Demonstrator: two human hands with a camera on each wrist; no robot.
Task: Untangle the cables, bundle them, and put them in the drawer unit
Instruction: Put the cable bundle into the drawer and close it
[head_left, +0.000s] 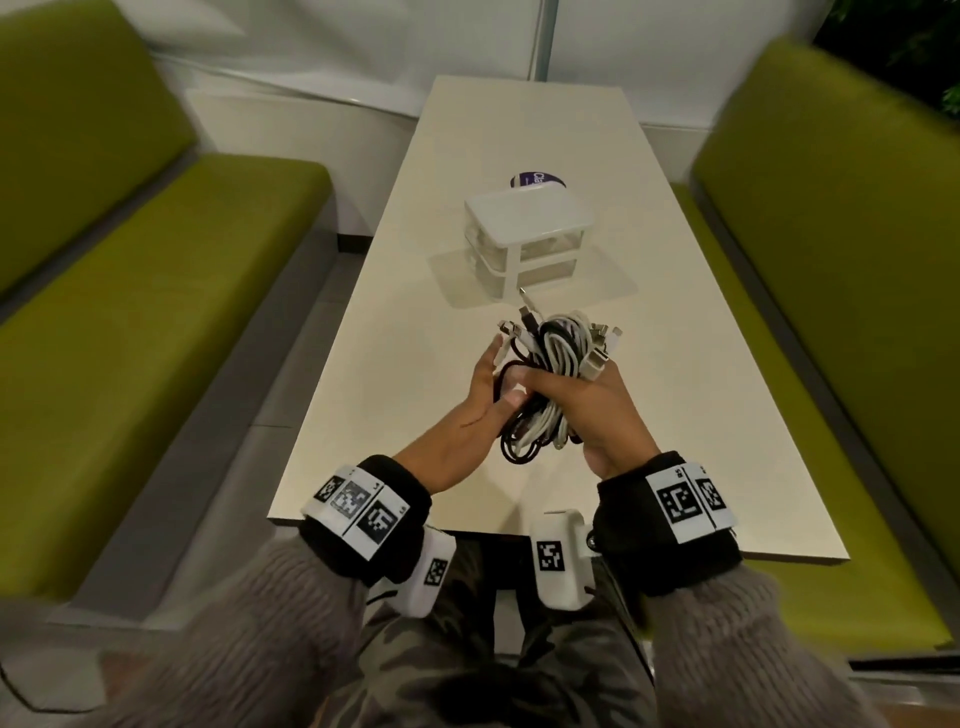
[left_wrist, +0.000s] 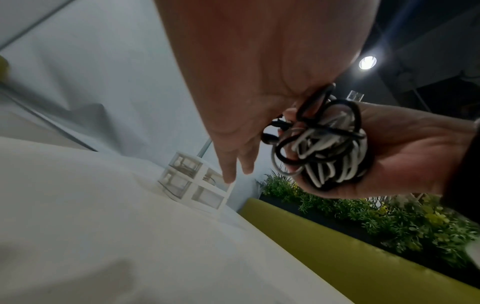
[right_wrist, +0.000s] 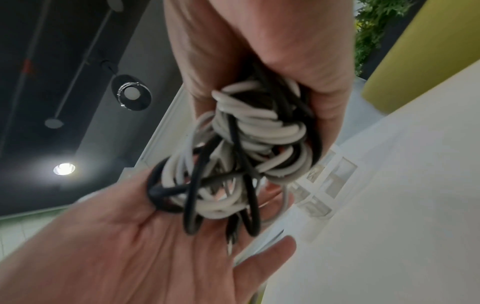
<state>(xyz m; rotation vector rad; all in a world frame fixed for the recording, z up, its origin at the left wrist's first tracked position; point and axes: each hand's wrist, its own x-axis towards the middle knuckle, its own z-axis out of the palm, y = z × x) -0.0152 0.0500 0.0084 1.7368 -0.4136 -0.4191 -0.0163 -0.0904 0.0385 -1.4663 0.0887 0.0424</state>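
Above near end of table (head_left: 363, 364), clear of its surface: right hand (head_left: 587, 410) fisted round tangled black-and-white cables (head_left: 550, 358), plugs sticking out top; left hand (head_left: 480, 395) flat, fingers straight, against bundle's side

Drawer unit (head_left: 527, 228) just beyond, drawers look closed

Risks, judged:
- pulling one strand tightens knot
- loose loops slip from fist, drop to table
- stiff plugs snag on neighbouring loops
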